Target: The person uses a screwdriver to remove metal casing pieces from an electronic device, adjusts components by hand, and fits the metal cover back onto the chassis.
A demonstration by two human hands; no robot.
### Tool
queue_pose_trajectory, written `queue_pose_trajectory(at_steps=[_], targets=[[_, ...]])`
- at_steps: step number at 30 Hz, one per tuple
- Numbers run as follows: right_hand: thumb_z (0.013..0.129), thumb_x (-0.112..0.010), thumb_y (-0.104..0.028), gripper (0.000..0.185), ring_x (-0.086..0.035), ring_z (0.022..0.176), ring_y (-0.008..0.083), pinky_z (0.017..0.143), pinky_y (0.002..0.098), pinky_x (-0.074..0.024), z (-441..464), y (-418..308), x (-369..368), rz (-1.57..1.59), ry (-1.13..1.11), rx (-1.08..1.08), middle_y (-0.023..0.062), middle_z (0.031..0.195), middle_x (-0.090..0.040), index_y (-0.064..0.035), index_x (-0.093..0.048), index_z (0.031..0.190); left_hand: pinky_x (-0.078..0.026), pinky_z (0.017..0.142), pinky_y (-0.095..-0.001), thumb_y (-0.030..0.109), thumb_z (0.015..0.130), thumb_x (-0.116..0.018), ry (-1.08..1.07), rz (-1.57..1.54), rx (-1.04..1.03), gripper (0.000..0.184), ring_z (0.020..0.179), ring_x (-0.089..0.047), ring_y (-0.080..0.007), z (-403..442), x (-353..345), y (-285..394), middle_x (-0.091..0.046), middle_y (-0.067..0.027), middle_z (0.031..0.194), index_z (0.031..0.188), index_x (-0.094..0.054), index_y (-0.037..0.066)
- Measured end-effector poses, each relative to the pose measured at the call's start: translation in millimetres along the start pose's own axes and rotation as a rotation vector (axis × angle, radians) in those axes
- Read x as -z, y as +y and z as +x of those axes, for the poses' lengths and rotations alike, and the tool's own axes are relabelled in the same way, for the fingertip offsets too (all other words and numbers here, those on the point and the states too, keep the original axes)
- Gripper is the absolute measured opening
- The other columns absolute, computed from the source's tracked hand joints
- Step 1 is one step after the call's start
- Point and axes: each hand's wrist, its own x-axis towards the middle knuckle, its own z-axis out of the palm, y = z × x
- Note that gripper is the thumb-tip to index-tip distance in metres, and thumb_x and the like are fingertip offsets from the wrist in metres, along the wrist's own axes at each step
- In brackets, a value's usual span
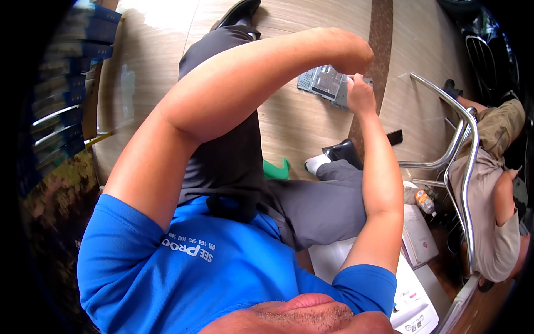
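Grey panel (327, 81) lies beside the left hand (356, 53) and right hand (361, 99), apparently on the pale floor (295, 131); it looks stiff, probably light, best held by its edges. Whether either hand is gripping, I cannot tell. Nearby: metal chair frame (439, 89), another person (492, 234).

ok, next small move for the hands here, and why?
I'd probably ease the left hand slightly away from the right hand: they crowd together at one end of the panel, and what they hold, if anything, can't be made out.
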Motion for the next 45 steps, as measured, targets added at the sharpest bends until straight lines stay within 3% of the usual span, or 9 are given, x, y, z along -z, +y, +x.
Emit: queue_pose_trajectory(at_steps=[14, 19, 23, 25, 32, 34, 41, 43, 45], targets=[[0.095, -0.057, -0.024, 0.024, -0.064, 0.093, 0.0466, 0.081, 0.0538, -0.049, 7.7, 18.6, -0.4, 0.027, -0.007, 0.022, 0.0292, 0.096, -0.067, -0.0043, -0.061, 0.107, -0.05, 0.081, -0.0472, 0.03, 0.094, -0.06, -0.044, 0.04, -0.004, 0.032, 0.094, -0.066, -0.0375, 5.4, 0.8, 9.2, -0.07, -0.0181, 0.096, 0.11, -0.064, 0.003], [0.094, -0.054, -0.02, 0.026, -0.065, 0.088, 0.0429, 0.076, 0.0512, -0.0496, 5.1, 19.1, -8.0, 0.05, 0.091, 0.239, 0.0277, 0.088, -0.066, 0.0029, -0.067, 0.092, -0.05, 0.086, -0.0465, 0.032, 0.094, -0.06, -0.099, 0.034, 0.024, 0.035, 0.1, -0.064, -0.037, 7.6, 4.3, 19.4, -0.069, -0.0183, 0.102, 0.115, -0.063, 0.004], [0.095, -0.052, -0.021, 0.031, -0.065, 0.084, 0.0441, 0.074, 0.0535, -0.0498, 14.0, 35.1, -25.0, -0.008, 0.06, 0.146, 0.0278, 0.086, -0.066, 0.0049, -0.067, 0.087, -0.049, 0.093, -0.0453, 0.034, 0.094, -0.06, -0.107, 0.017, 0.053, 0.042, 0.108, -0.063, -0.0364, 12.2, 0.5, 24.1, -0.068, -0.0182, 0.112, 0.126, -0.061, 0.007], [0.096, -0.054, -0.025, 0.028, -0.065, 0.096, 0.0434, 0.085, 0.0528, -0.0505, 17.1, 34.0, -23.1, -0.146, -0.101, 0.148, 0.0246, 0.099, -0.068, -0.006, -0.064, 0.113, -0.049, 0.093, -0.0453, 0.034, 0.094, -0.059, -0.111, 0.028, 0.052, 0.043, 0.109, -0.062, -0.0364, 14.9, -0.9, 25.7, -0.068, -0.0179, 0.114, 0.128, -0.06, 0.007], [0.095, -0.056, -0.041, 0.038, -0.066, 0.094, 0.0427, 0.083, 0.0528, -0.0514, 1.2, 4.5, 9.8, -0.091, -0.011, -0.098, 0.0247, 0.098, -0.068, -0.0099, -0.065, 0.116, -0.048, 0.095, -0.0457, 0.035, 0.094, -0.059, -0.158, 0.031, 0.06, 0.047, 0.112, -0.061, -0.0355, 12.9, 5.7, 33.0, -0.066, -0.0165, 0.119, 0.133, -0.056, 0.008], [0.094, -0.055, -0.03, 0.029, -0.065, 0.093, 0.0443, 0.083, 0.0534, -0.0511, 17.2, 37.1, -22.3, -0.152, 0.012, 0.148, 0.0259, 0.097, -0.067, -0.0101, -0.065, 0.113, -0.048, 0.096, -0.0455, 0.035, 0.095, -0.058, -0.159, 0.032, 0.052, 0.047, 0.113, -0.061, -0.0352, 12.2, 7.1, 33.3, -0.066, -0.0162, 0.12, 0.134, -0.056, 0.009], [0.085, -0.047, -0.007, 0.03, -0.064, 0.094, 0.0463, 0.084, 0.0534, -0.0505, 19.0, 29.2, -22.7, -0.068, -0.034, 0.122, 0.0293, 0.1, -0.065, -0.0059, -0.061, 0.111, -0.047, 0.099, -0.0443, 0.036, 0.096, -0.057, -0.151, 0.02, 0.086, 0.048, 0.118, -0.059, -0.0332, 12.2, 5.2, 31.7, -0.064, -0.0154, 0.124, 0.135, -0.055, 0.009], [0.086, -0.05, -0.008, 0.022, -0.066, 0.081, 0.0447, 0.072, 0.0535, -0.0519, 12.6, 26.6, -16.0, -0.13, 0.036, 0.29, 0.024, 0.085, -0.067, -0.0035, -0.069, 0.095, -0.046, 0.099, -0.0442, 0.036, 0.096, -0.057, -0.156, 0.021, 0.082, 0.048, 0.118, -0.058, -0.0334, 11.0, 7.3, 32.2, -0.064, -0.0158, 0.125, 0.136, -0.054, 0.008], [0.09, -0.053, -0.016, 0.023, -0.065, 0.089, 0.0441, 0.078, 0.0531, -0.0516, 12.9, 21.0, -10.8, -0.123, -0.017, 0.171, 0.0252, 0.093, -0.067, -0.0045, -0.063, 0.107, -0.046, 0.1, -0.0441, 0.035, 0.096, -0.057, -0.162, 0.022, 0.079, 0.048, 0.119, -0.058, -0.0335, 8.8, 9.4, 32.4, -0.063, -0.0162, 0.125, 0.136, -0.054, 0.007]])
